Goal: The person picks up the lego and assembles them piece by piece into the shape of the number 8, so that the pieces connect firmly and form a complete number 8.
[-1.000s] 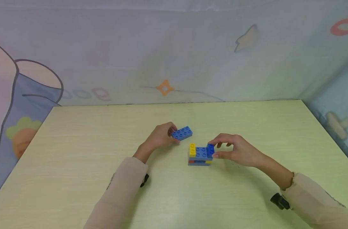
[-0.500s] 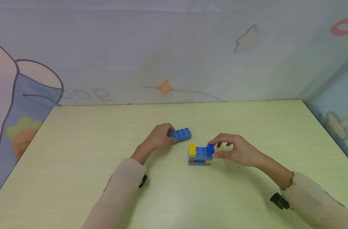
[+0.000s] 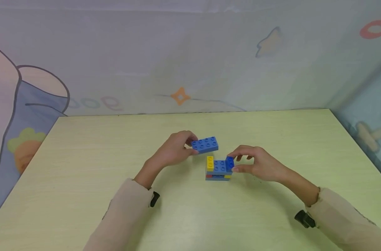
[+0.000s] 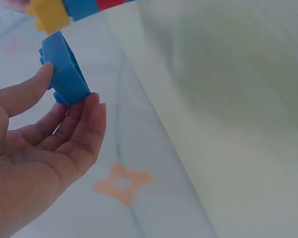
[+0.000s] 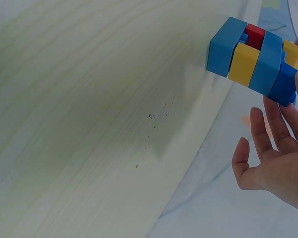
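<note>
Thumb and fingers of my left hand (image 3: 174, 150) pinch one end of a blue building brick (image 3: 206, 145) with two rows of studs. In the left wrist view that blue brick (image 4: 68, 74) is held tilted, apart from the stack. Just in front of it stands a small stack of bricks (image 3: 220, 168). A yellow brick (image 3: 210, 164) tops its left end and a dark blue brick (image 3: 230, 163) its right end. My right hand (image 3: 262, 164) pinches the dark blue brick. Lower down, the right wrist view shows a red brick (image 5: 255, 35) and another yellow brick (image 5: 244, 64) between two blue layers.
The bricks are over a pale wooden table (image 3: 99, 167). A printed cloth (image 3: 130, 55) hangs along the table's back edge. Small dark specks (image 5: 150, 115) mark the tabletop near the right hand.
My left hand first drew slightly nearer and left with the blue brick, then moved right and away, turning the brick more level. The right hand and the stack have stayed almost still.
</note>
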The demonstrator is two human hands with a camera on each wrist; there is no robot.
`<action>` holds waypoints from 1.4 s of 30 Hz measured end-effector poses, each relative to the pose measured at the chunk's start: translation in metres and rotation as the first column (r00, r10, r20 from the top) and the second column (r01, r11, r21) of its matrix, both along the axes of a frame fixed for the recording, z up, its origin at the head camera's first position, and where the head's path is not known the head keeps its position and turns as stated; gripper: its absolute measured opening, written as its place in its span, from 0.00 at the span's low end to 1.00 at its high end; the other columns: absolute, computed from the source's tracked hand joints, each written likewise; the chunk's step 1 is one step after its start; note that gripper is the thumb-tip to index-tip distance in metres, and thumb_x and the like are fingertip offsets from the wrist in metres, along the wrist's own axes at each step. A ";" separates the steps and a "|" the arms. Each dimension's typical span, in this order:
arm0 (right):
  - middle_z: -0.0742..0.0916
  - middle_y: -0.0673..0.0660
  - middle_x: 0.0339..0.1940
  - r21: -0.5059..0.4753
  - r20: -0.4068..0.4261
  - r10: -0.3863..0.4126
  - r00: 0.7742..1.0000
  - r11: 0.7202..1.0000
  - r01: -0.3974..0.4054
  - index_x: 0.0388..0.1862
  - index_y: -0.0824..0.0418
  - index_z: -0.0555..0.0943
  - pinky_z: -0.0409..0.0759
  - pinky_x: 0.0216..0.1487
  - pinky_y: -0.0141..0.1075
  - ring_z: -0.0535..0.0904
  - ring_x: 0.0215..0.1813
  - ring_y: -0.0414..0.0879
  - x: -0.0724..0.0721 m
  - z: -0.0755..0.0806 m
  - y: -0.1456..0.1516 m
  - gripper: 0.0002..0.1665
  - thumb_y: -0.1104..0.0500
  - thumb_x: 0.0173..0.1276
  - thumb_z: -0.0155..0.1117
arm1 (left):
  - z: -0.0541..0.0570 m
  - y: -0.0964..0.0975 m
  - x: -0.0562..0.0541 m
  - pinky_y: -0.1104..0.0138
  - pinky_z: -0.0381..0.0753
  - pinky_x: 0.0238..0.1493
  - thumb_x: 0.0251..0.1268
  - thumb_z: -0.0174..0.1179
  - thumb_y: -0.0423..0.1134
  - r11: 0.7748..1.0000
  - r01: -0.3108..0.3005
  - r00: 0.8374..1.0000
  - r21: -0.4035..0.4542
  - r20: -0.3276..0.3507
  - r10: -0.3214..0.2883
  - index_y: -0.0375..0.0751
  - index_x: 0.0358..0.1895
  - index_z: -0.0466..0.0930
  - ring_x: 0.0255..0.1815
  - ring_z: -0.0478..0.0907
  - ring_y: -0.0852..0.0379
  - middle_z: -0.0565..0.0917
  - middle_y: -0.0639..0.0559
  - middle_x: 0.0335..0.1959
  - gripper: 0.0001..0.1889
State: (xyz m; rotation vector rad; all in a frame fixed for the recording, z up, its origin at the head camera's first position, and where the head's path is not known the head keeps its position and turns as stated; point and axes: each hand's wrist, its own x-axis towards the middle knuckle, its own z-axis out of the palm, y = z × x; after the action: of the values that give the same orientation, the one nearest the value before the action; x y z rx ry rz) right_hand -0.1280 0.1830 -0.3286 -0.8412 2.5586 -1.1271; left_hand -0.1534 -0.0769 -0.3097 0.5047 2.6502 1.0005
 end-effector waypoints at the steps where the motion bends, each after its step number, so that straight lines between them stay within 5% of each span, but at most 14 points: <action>1: 0.81 0.49 0.41 0.000 0.002 0.000 1.000 1.000 0.000 0.48 0.62 0.79 0.70 0.44 0.50 0.74 0.45 0.51 0.000 0.000 0.000 0.18 0.62 0.57 0.67 | 0.003 0.001 0.002 0.63 0.73 0.46 0.60 0.60 0.35 1.000 0.011 1.000 0.006 -0.002 -0.011 0.34 0.51 0.73 0.46 0.73 0.52 0.77 0.47 0.44 0.16; 9: 0.81 0.49 0.41 0.001 -0.003 0.004 1.000 1.000 -0.004 0.48 0.62 0.79 0.69 0.44 0.50 0.73 0.45 0.48 -0.001 0.000 -0.001 0.18 0.62 0.57 0.67 | 0.021 0.005 0.019 0.63 0.73 0.48 0.59 0.60 0.34 0.994 0.104 0.994 0.028 -0.030 -0.103 0.33 0.50 0.73 0.47 0.73 0.52 0.77 0.49 0.44 0.16; 18: 0.80 0.47 0.37 -0.038 -0.021 0.028 0.999 0.999 -0.029 0.41 0.58 0.78 0.69 0.42 0.49 0.74 0.42 0.53 -0.001 0.000 -0.001 0.13 0.62 0.57 0.67 | 0.025 0.018 0.030 0.62 0.70 0.52 0.60 0.60 0.34 0.983 0.184 0.982 0.004 -0.028 -0.184 0.32 0.51 0.73 0.49 0.73 0.51 0.77 0.47 0.46 0.17; 33: 0.78 0.47 0.36 -0.031 -0.018 0.013 1.000 0.999 -0.014 0.41 0.58 0.78 0.69 0.42 0.48 0.74 0.42 0.52 0.001 -0.002 -0.001 0.12 0.62 0.58 0.67 | 0.023 0.024 0.035 0.61 0.70 0.52 0.61 0.59 0.35 0.983 0.181 0.983 -0.021 -0.028 -0.181 0.32 0.52 0.73 0.50 0.72 0.49 0.76 0.45 0.47 0.17; 42: 0.81 0.49 0.40 -0.016 -0.044 -0.003 0.999 1.000 0.002 0.55 0.63 0.74 0.69 0.43 0.49 0.75 0.44 0.50 0.004 0.000 -0.002 0.26 0.63 0.56 0.68 | 0.023 0.026 0.036 0.61 0.70 0.52 0.61 0.59 0.35 0.981 0.193 0.980 -0.022 -0.044 -0.194 0.32 0.52 0.73 0.49 0.72 0.48 0.76 0.45 0.47 0.17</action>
State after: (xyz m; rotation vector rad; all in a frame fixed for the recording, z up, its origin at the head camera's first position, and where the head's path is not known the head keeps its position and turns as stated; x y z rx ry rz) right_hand -0.1244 0.1815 -0.3286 -0.8762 2.5901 -1.1439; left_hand -0.1174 -0.0512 -0.2871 0.7729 2.5855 0.9166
